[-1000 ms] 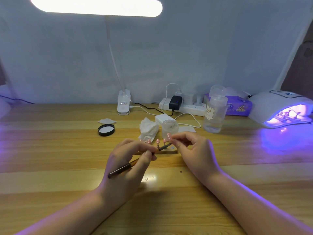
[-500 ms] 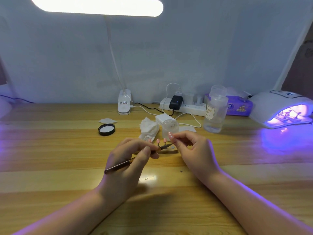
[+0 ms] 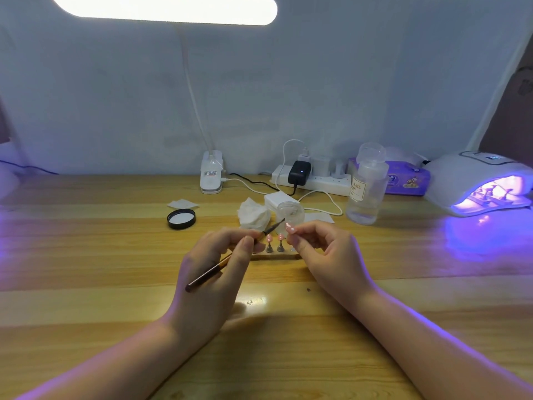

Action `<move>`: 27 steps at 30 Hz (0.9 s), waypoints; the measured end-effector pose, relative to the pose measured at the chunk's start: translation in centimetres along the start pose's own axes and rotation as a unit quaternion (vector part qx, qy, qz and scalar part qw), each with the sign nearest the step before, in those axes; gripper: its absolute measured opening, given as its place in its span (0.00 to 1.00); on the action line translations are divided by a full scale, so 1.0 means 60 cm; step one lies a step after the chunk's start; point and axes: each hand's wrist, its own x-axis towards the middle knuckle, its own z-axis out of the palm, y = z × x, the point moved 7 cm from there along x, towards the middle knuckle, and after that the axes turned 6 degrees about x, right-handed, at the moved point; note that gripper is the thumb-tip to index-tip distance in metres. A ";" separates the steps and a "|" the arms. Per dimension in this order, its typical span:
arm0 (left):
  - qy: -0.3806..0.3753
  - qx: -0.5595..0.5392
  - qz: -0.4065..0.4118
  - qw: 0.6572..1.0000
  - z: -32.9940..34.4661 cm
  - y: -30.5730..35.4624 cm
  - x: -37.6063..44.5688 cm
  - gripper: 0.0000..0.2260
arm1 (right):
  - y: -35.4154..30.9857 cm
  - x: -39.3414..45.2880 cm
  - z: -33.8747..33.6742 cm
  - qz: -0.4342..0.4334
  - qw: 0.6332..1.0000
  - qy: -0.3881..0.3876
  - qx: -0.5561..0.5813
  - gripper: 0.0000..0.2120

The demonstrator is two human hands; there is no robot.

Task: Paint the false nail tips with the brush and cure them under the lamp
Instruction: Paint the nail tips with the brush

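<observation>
At a wooden table (image 3: 86,255), a left hand (image 3: 215,272) grips a nail brush (image 3: 230,259), its bristles angled toward a pink false nail tip (image 3: 289,227) pinched in the right hand (image 3: 326,255). Two more pink tips on stands (image 3: 274,243) sit just behind the hands; right of them, a curing lamp (image 3: 473,180) glows violet.

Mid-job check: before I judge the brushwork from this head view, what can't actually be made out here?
- Brush bristles against the held nail tip: too small to tell contact or paint load.
- Stand base under the two standing tips: hidden behind both hands, left hand and right hand.
- Tips inside the curing lamp: washed out by purple glow, count unclear.
- Clear jar contents: blurred, partly behind the brush.
</observation>
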 end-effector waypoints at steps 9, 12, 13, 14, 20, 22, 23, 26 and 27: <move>-0.018 -0.014 0.010 1.000 0.002 0.013 -0.003 0.11 | 0.004 0.001 -0.005 -0.003 1.000 0.017 0.002 0.06; -0.018 -0.026 0.012 0.999 0.002 0.012 -0.005 0.11 | 0.005 0.000 -0.004 -0.003 1.000 0.017 0.003 0.06; -0.016 -0.033 0.004 0.999 0.002 0.009 -0.004 0.11 | 0.005 0.000 -0.003 -0.003 1.000 0.016 0.004 0.05; -0.014 -0.037 -0.004 0.999 0.002 0.006 -0.004 0.11 | 0.005 0.000 -0.003 -0.003 1.000 0.015 0.004 0.04; -0.003 0.000 -0.007 1.000 0.001 -0.001 0.001 0.10 | 0.002 0.001 -0.001 -0.010 1.000 0.007 0.005 0.05; -0.001 0.002 0.004 1.000 0.000 -0.002 0.001 0.10 | 0.003 0.002 -0.002 -0.012 1.000 0.011 0.005 0.04; 0.000 -0.005 0.004 1.000 -0.001 -0.002 0.001 0.10 | 0.003 0.002 -0.003 -0.013 1.000 0.017 0.004 0.04; -0.005 -0.017 0.007 1.000 0.001 0.000 -0.001 0.08 | 0.004 0.002 -0.006 -0.019 1.000 0.025 -0.004 0.03; -0.007 -0.011 0.007 1.000 0.002 0.001 0.000 0.08 | 0.003 0.002 -0.006 -0.021 0.999 0.027 -0.008 0.04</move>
